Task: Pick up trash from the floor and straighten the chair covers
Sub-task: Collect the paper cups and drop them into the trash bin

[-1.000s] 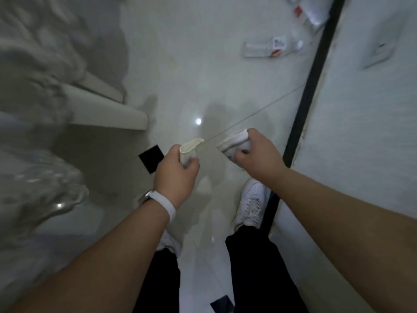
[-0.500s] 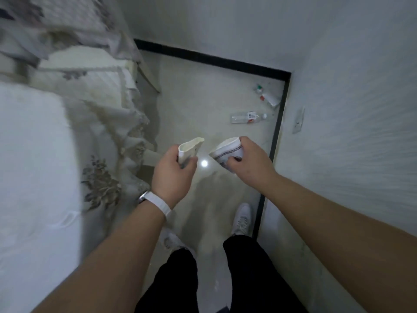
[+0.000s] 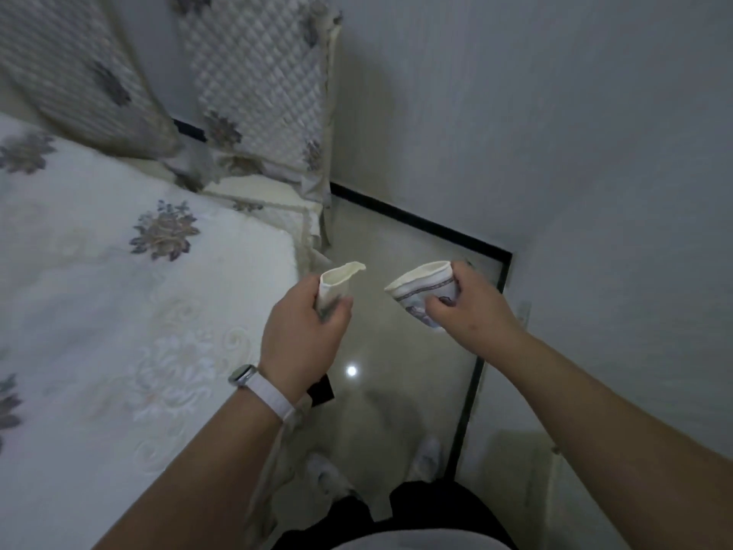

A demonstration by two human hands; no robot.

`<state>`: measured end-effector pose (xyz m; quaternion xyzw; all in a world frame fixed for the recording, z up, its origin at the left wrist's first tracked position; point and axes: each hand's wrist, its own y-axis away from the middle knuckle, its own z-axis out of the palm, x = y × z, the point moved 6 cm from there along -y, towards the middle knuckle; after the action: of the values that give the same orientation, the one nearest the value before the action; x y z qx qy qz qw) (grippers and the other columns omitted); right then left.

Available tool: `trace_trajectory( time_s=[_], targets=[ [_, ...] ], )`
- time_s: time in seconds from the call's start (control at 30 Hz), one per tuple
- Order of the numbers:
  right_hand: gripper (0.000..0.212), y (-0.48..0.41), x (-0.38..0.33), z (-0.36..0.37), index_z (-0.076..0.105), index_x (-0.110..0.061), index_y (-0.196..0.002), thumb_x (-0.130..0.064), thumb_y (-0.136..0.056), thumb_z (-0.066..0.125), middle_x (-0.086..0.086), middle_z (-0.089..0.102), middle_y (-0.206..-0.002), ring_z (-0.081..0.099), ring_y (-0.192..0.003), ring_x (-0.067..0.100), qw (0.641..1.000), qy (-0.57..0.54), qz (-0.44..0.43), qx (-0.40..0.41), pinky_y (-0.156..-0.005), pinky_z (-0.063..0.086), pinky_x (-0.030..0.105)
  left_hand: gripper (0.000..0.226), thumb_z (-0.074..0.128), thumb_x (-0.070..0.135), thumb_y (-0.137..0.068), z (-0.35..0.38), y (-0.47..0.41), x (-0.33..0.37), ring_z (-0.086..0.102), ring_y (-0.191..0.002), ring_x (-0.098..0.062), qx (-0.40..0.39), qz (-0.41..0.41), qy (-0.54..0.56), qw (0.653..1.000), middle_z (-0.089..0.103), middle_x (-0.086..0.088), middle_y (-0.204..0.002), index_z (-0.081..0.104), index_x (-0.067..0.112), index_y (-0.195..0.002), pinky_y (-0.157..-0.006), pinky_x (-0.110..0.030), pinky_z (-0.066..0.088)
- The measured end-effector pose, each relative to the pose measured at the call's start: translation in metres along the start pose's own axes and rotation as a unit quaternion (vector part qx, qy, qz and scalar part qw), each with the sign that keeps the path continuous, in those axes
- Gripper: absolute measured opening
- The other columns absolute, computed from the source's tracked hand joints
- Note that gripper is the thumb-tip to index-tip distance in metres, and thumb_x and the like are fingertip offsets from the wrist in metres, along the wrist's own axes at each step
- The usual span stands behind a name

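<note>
Head view: the left hand (image 3: 305,331) grips a squashed paper cup (image 3: 337,287); the right hand (image 3: 472,307) pinches a patterned cup (image 3: 420,287), both above the floor (image 3: 396,252); trash pickup seems underway; next probably comes binning these, then straightening the rumpled quilted chair cover (image 3: 258,93) beyond the left hand.

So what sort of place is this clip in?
Likely an indoor room at home, perhaps a dining corner: quilted floral chair covers, an embroidered white cloth beside them, and a glossy tiled floor with black skirting.

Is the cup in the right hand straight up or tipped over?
Tipped. The cup in the right hand leans sideways, its rim pointing up and left.
</note>
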<state>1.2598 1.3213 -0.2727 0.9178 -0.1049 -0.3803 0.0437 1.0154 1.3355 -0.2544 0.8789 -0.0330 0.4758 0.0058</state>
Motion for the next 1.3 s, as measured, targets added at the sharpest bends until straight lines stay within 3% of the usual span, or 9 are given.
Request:
trace_trajectory(
  time_s=[0.1, 0.23, 0.37, 0.5, 0.63, 0.8, 0.93, 1.07, 1.3],
  targets=[
    [0.02, -0.003, -0.049, 0.005, 0.053, -0.039, -0.089, -0.042, -0.07, 0.056, -0.017, 0.064, -0.081, 0.059, -0.072, -0.003, 0.999, -0.032, -0.025, -0.008, -0.055, 0.046, 0.02, 0.008, 0.068, 0.029, -0.086, -0.046, 0.0, -0.008, 0.057, -0.063, -0.004, 0.04, -0.03, 0.068, 0.996, 0.063, 0.008, -0.073, 0.06, 0.029, -0.083, -0.051, -0.018, 0.044],
    [0.03, -0.009, -0.108, 0.016, 0.05, -0.059, -0.087, -0.034, -0.076, 0.061, -0.036, 0.06, -0.089, 0.057, -0.081, -0.014, 0.995, -0.057, -0.075, -0.031, -0.058, 0.04, 0.008, 0.008, 0.07, 0.027, -0.086, -0.099, 0.009, -0.029, 0.062, -0.071, -0.007, 0.111, -0.07, 0.12, 0.984, 0.067, 0.014, -0.081, 0.063, 0.031, -0.086, -0.053, -0.016, 0.047],
    [0.028, -0.024, -0.149, 0.036, 0.05, -0.063, -0.089, -0.042, -0.071, 0.058, -0.036, 0.06, -0.092, 0.06, -0.08, -0.009, 0.989, -0.071, -0.111, -0.066, -0.062, 0.045, 0.016, 0.016, 0.072, 0.022, -0.085, -0.131, 0.017, -0.048, 0.064, -0.074, 0.002, 0.169, -0.091, 0.141, 0.971, 0.069, 0.022, -0.084, 0.065, 0.037, -0.087, -0.057, -0.009, 0.046],
    [0.023, -0.046, -0.179, 0.058, 0.055, -0.056, -0.088, -0.041, -0.07, 0.059, -0.034, 0.063, -0.086, 0.06, -0.074, -0.011, 0.977, -0.091, -0.164, -0.102, -0.056, 0.043, 0.007, 0.022, 0.072, 0.019, -0.086, -0.153, 0.017, -0.058, 0.064, -0.074, 0.006, 0.222, -0.115, 0.138, 0.958, 0.07, 0.023, -0.085, 0.065, 0.04, -0.087, -0.058, -0.008, 0.045],
    [0.029, -0.075, -0.205, 0.084, 0.058, -0.026, -0.093, -0.042, -0.068, 0.057, -0.014, 0.065, -0.079, 0.06, -0.069, 0.003, 0.963, -0.088, -0.201, -0.154, -0.059, 0.048, 0.023, 0.022, 0.071, 0.017, -0.086, -0.174, 0.014, -0.053, 0.064, -0.076, 0.007, 0.269, -0.141, 0.117, 0.946, 0.069, 0.026, -0.086, 0.066, 0.038, -0.091, -0.058, -0.008, 0.045],
    [0.017, -0.102, -0.252, 0.115, 0.05, -0.036, -0.084, -0.04, -0.069, 0.057, -0.018, 0.061, -0.076, 0.056, -0.066, -0.001, 0.93, -0.077, -0.269, -0.236, -0.051, 0.041, 0.014, 0.017, 0.071, 0.029, -0.085, -0.205, 0.021, -0.04, 0.063, -0.074, 0.0, 0.342, -0.176, 0.058, 0.921, 0.068, 0.022, -0.085, 0.064, 0.044, -0.089, -0.055, -0.013, 0.048],
    [0.021, -0.097, -0.297, 0.146, 0.05, -0.047, -0.088, -0.037, -0.072, 0.057, -0.022, 0.061, -0.078, 0.056, -0.071, -0.009, 0.889, -0.07, -0.329, -0.311, -0.052, 0.039, 0.01, 0.024, 0.072, 0.029, -0.086, -0.226, 0.056, -0.036, 0.061, -0.078, 0.007, 0.414, -0.219, 0.006, 0.884, 0.065, 0.033, -0.087, 0.061, 0.051, -0.087, -0.057, -0.016, 0.048],
    [0.014, -0.048, -0.339, 0.186, 0.047, -0.036, -0.081, -0.033, -0.075, 0.059, -0.021, 0.059, -0.075, 0.054, -0.061, -0.001, 0.834, -0.076, -0.376, -0.397, -0.046, 0.037, 0.017, 0.025, 0.07, 0.021, -0.088, -0.24, 0.127, -0.032, 0.061, -0.08, 0.01, 0.486, -0.254, -0.002, 0.836, 0.065, 0.034, -0.089, 0.062, 0.043, -0.095, -0.059, -0.007, 0.043],
    [0.02, 0.122, -0.396, 0.241, 0.048, -0.048, -0.087, -0.035, -0.076, 0.059, -0.024, 0.061, -0.081, 0.057, -0.071, -0.007, 0.698, -0.036, -0.491, -0.52, -0.049, 0.043, 0.014, 0.015, 0.072, 0.022, -0.085, -0.255, 0.304, -0.027, 0.064, -0.076, 0.004, 0.652, -0.298, 0.016, 0.697, 0.07, 0.021, -0.087, 0.066, 0.036, -0.088, -0.059, -0.012, 0.048]
  ],
)
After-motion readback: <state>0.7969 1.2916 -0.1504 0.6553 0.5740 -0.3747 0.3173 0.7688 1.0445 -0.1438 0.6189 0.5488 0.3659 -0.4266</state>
